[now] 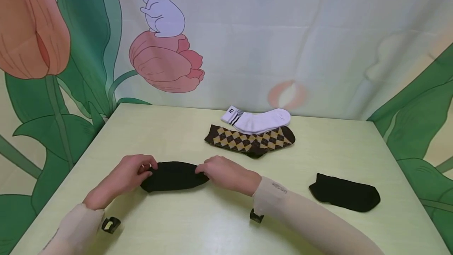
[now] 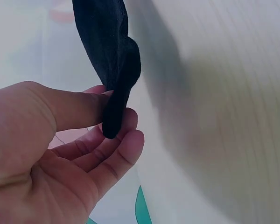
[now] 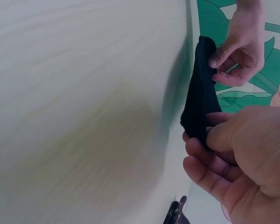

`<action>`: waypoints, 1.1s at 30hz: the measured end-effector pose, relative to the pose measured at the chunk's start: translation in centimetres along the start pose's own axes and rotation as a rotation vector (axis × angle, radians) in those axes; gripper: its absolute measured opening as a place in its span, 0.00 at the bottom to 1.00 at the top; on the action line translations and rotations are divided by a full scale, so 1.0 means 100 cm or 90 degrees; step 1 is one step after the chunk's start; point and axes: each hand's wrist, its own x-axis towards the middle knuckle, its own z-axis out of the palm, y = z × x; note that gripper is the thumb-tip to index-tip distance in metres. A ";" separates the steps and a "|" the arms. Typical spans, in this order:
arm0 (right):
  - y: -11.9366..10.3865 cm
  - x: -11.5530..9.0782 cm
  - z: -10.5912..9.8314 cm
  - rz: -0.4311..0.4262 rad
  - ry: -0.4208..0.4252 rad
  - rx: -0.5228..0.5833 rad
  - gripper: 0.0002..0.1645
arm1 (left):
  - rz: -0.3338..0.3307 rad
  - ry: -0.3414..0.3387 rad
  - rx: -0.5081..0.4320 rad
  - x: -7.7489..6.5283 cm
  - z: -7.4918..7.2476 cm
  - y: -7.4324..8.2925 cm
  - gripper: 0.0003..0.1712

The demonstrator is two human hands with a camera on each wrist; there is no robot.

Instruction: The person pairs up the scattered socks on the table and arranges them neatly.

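A plain black sock (image 1: 174, 177) is stretched lengthwise between both hands, at the left of the table in the head view. The left hand (image 1: 131, 171) pinches its left end between thumb and fingers; the left wrist view shows the black fabric (image 2: 113, 60) in that grip. At the other end, the right hand (image 1: 223, 171) pinches the sock with thumb and fingers, also seen in the right wrist view with the black sock (image 3: 199, 93). A shadow beneath suggests the sock is held a little above the tabletop.
Another black sock (image 1: 345, 193) lies flat on the table (image 1: 283, 223) at the right. Toward the back are a brown argyle sock (image 1: 244, 141) and a white sock (image 1: 260, 121) with dark stripes, partly overlapping. A printed curtain (image 1: 247, 50) hangs behind the table.
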 end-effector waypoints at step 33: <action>0.020 -0.050 -0.010 0.017 0.032 -0.003 0.16 | 0.063 -0.019 -0.015 0.016 0.013 0.033 0.08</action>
